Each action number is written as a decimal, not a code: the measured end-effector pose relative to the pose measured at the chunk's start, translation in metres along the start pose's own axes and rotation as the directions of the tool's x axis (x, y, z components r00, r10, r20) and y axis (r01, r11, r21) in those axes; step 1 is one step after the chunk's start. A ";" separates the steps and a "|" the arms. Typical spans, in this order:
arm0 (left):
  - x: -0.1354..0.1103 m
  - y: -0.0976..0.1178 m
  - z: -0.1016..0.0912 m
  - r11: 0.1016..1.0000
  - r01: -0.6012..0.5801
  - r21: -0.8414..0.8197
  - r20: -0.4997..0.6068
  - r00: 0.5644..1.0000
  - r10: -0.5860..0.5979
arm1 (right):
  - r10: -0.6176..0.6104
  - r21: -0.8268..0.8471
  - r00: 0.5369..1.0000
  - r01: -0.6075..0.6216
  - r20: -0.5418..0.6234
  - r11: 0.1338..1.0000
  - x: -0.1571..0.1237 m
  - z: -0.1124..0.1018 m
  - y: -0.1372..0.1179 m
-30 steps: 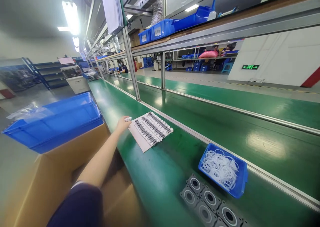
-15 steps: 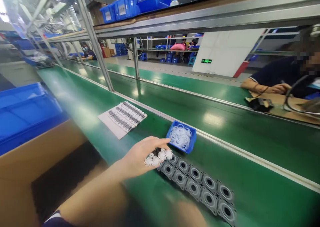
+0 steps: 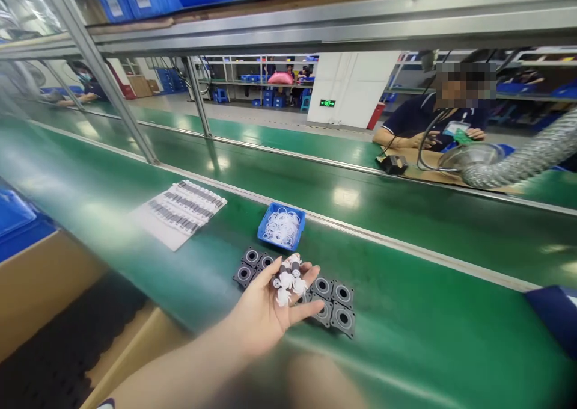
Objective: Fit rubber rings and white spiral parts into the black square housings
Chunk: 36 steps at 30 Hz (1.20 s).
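My left hand [image 3: 265, 313] is turned palm up, its fingers curled around several small rotors [image 3: 286, 281] with white finned wheels and dark bodies. Below and beside it, dark square housings [image 3: 343, 317] with round ringed openings lie in two rows on the green bench; the hand hides the middle of the rows. Just beyond the hand stands a small blue bin [image 3: 265, 239] full of thin white rings [image 3: 283, 225]. A blurred skin-coloured shape shows at the bottom edge, but I cannot make out what it is. No right hand is recognisable.
White board [image 3: 174, 240] with rows of similar rotors [image 3: 180, 207] lies left on the bench [image 3: 428, 313]. A metal rail [image 3: 383, 237] runs behind. Cardboard box [image 3: 40, 246] and blue bins stand at lower left. Across sits a co-worker [image 3: 406, 126] near a flexible duct [image 3: 532, 150].
The view has swung to the right, so the bench things appear further left. My left hand has turned from palm sideways to palm up, exposing the rotors, and now covers the middle of the housings.
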<state>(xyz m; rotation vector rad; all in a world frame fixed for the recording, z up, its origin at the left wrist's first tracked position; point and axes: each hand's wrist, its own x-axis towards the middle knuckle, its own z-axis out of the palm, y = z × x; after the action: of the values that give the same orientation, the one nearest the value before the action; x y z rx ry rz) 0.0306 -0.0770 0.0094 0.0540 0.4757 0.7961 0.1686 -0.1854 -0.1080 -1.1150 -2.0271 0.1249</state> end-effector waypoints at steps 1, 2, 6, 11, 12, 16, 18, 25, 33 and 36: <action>0.000 -0.003 0.002 0.999 0.010 -0.033 -0.036 0.999 -0.011 | 0.011 0.017 1.000 -0.011 -0.006 1.000 0.001 -0.005 0.000; 0.000 -0.004 0.003 0.999 0.013 -0.048 -0.061 0.998 -0.016 | 0.025 0.034 1.000 -0.024 -0.007 0.999 0.002 -0.012 0.000; -0.002 -0.006 0.004 0.999 -0.006 -0.046 -0.101 0.995 0.001 | 0.099 0.084 0.995 -0.099 0.004 0.991 0.010 -0.049 0.002; -0.005 -0.004 0.001 0.998 0.013 0.056 -0.088 0.996 -0.008 | 0.278 0.145 0.961 -0.274 -0.009 0.951 0.022 -0.084 0.007; -0.006 -0.005 -0.001 0.994 0.016 0.108 -0.074 0.997 -0.008 | 0.349 0.192 0.937 -0.338 -0.024 0.921 0.024 -0.086 0.007; -0.009 -0.010 -0.010 0.930 0.010 0.368 -0.014 1.000 -0.005 | 0.579 0.455 0.815 -0.520 0.012 0.723 0.037 -0.084 0.005; -0.009 -0.014 -0.016 0.881 0.015 0.474 0.013 1.000 -0.024 | 0.609 0.524 0.789 -0.551 0.076 0.649 0.046 -0.080 0.003; -0.007 -0.022 -0.036 0.633 -0.009 0.774 0.061 0.996 -0.060 | 0.556 0.342 0.822 -0.562 0.128 0.753 0.064 -0.072 -0.001; -0.006 -0.021 -0.040 0.744 0.130 0.655 -0.017 0.987 -0.157 | 0.687 0.434 0.723 -0.596 -0.074 0.675 0.050 -0.085 0.016; -0.007 -0.018 -0.035 0.782 0.140 0.607 -0.049 0.989 -0.139 | 0.604 0.200 0.760 -0.570 -0.241 0.797 0.049 -0.090 0.043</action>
<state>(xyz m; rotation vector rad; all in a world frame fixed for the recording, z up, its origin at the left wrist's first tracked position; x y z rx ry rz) 0.0237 -0.0990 -0.0234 0.6179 0.7185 0.4667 0.2455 -0.1475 -0.0367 -1.5657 -1.3294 0.3684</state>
